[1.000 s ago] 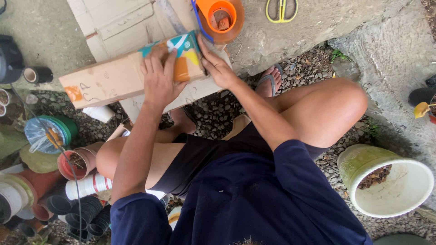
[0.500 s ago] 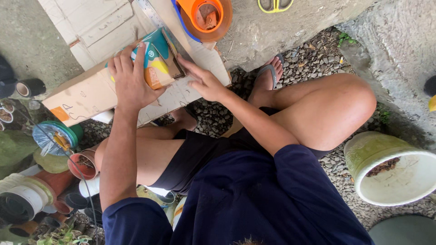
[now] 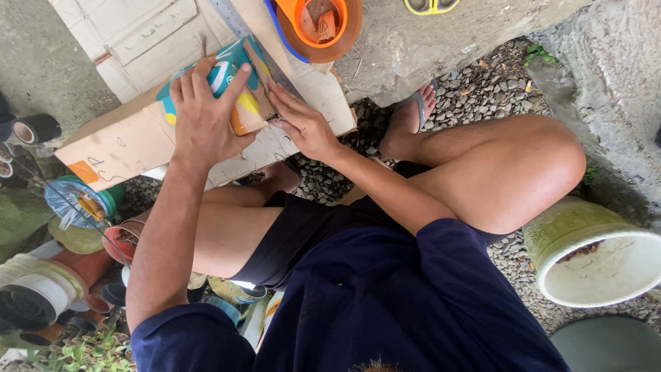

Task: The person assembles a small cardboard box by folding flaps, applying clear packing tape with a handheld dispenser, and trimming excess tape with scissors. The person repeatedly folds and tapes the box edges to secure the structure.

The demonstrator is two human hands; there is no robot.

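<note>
Gravel (image 3: 475, 89) underlies cardboard (image 3: 131, 141), concrete slab (image 3: 413, 48) beyond, pots (image 3: 599, 255) around.

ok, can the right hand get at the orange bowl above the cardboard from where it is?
Probably yes. The right hand rests on the cardboard sheet beside the colourful box, and the orange bowl sits just beyond it. Nothing stands between them; the arm is bent, with extension to spare.

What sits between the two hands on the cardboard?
In the head view, the colourful printed piece's edge lies between the left hand and right hand, atop the cardboard.
</note>
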